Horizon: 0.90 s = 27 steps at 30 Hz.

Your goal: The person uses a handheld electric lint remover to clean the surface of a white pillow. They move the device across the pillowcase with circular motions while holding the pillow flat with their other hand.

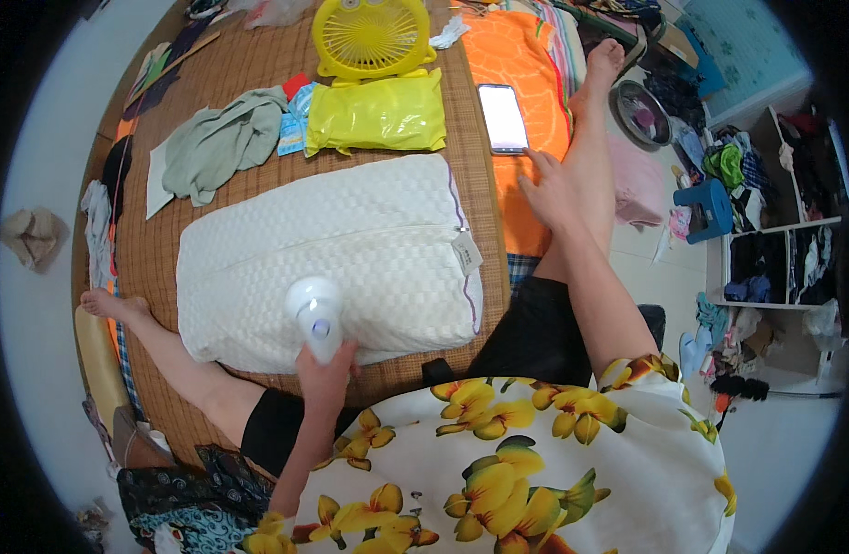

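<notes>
My left hand (324, 377) is closed around the handle of a white handheld device (315, 311) with a rounded head, perhaps a lint remover. Its head is over the near part of a white textured pillow (327, 228), which has a zip, purple piping and a tag (467, 253) at its right end. Whether the head touches the fabric cannot be told. My right hand (550, 187) holds nothing; its fingers are spread, with a fingertip at the lower edge of a smartphone (504, 119) whose screen is lit. Under the phone lies an orange towel (528, 218).
Beyond the pillow are a yellow plastic package (376, 114), a yellow fan (371, 38) and a grey-green cloth (223, 142) on the woven mat (258, 66). My legs flank the pillow. On the floor at right stand a metal basin (663, 138) and a blue stool (715, 211).
</notes>
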Each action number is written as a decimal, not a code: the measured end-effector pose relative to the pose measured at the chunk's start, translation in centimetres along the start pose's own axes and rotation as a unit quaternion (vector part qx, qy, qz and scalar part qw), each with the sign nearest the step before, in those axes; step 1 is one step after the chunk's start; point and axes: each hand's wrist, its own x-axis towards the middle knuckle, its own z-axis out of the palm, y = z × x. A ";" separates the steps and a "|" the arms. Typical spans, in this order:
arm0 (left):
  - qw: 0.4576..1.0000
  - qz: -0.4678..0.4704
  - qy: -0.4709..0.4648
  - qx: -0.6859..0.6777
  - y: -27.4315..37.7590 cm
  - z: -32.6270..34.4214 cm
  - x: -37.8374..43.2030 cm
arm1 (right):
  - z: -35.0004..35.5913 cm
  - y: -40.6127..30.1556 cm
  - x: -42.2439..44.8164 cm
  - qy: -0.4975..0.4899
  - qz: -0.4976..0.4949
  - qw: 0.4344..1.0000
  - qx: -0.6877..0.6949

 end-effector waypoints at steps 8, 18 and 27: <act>0.971 0.152 0.096 -0.155 0.1 -3.7 -1.8 | 1.8 2.1 2.6 -0.004 -0.023 1.000 -0.002; 0.996 0.063 0.025 -0.059 0.7 -1.1 1.6 | -8.3 -5.4 0.4 0.050 0.244 0.951 0.182; 0.998 0.006 0.052 -0.023 -2.5 -5.6 -1.1 | -5.5 -7.6 -6.5 0.035 0.096 0.932 0.347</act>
